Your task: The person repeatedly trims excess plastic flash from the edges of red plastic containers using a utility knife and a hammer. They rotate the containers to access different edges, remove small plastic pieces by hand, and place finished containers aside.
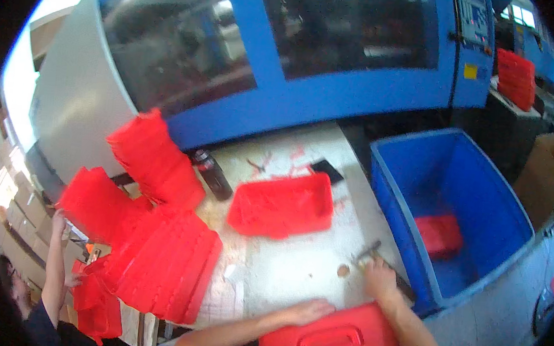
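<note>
A red plastic case (335, 339) with a molded handle is at the near edge of the table, close to my body. My left hand (308, 311) lies over its far left edge, fingers curled against it. Beyond the case's right corner, my right hand (380, 279) is closed around a small hand tool (370, 249) whose dark, narrow end sticks out; its exact kind is blurred. Farther back on the table, an open red plastic tray-like shell (282, 206) lies with its hollow side up.
Stacks of red shells (159, 261) crowd the table's left. Near them stand a dark bottle (213, 176) and a black phone-like slab (326, 170). A blue bin (456, 213) at right holds a red piece (438, 236). Another person's hand (58, 221) touches the left stack. A blue machine (355, 88) stands behind.
</note>
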Motion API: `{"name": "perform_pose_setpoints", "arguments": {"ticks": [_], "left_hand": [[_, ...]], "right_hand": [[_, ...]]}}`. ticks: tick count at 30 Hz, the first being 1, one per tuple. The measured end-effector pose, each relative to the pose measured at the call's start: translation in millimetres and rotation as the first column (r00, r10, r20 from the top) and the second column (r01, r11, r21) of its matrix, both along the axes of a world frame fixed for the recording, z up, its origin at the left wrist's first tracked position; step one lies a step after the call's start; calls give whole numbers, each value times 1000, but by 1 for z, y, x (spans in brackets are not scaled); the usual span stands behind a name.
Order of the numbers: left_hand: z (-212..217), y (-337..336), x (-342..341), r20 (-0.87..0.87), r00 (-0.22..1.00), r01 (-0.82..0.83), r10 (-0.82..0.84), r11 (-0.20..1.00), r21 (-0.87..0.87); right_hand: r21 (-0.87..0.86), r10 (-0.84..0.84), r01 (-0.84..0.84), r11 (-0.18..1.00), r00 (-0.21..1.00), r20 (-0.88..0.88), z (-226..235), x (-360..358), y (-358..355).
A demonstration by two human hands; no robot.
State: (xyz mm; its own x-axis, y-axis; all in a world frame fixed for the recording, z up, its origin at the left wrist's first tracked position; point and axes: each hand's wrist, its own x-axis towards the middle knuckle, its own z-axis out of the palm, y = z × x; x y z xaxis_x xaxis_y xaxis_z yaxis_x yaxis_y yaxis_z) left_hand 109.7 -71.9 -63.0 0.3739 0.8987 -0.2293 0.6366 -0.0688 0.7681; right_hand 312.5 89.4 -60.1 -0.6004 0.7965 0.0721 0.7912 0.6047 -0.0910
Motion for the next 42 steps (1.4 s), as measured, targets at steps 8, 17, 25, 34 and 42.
{"name": "perform_pose_setpoints", "arguments": {"ticks": [8,17,25,34,42], "left_hand": [[140,-62,-20,449,723,-103,525,724,-682],[229,-133,-36,757,136,-730,639,581,-359],[120,-147,2,588,-239,-751,773,237,-617],[132,-157,33,724,-178,-659,666,466,-591],[132,-160,35,725,-203,-659,658,456,-598]], "right_hand": [[-122,67,-178,976,787,-613,97,0,-28],[-595,-418,-545,591,424,-803,152,56,-113],[-594,-103,-471,652,721,-685,125,7,-157],[-613,-89,-405,678,784,-615,114,-7,-165],[-489,-1,-390,780,781,-625,110,-9,-169]]}}
